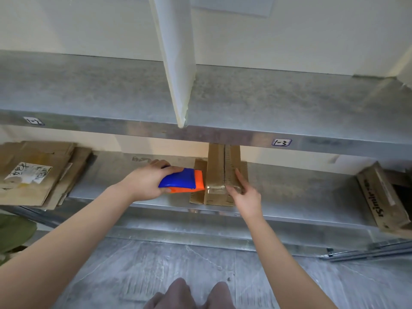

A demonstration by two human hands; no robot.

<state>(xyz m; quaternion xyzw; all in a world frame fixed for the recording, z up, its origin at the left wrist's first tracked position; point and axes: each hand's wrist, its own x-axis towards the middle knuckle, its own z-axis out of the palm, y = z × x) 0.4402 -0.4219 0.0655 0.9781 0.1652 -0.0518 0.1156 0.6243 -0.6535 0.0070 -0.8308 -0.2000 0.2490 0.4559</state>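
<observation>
While bracing with the right hand (246, 197), fingers straight and together against the cardboard box (215, 170), gripped a tape dispenser (180, 179) in the left hand (142, 181), just left of the box. Probably best braced firmly, taping straight along the seam. Found the box lying lengthwise front-to-back, the dispenser's orange nose aimed at it.

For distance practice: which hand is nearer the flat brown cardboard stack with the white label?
Left. The left hand is right of the stack; the right hand is farther right, touching a brown cardboard box.
</observation>
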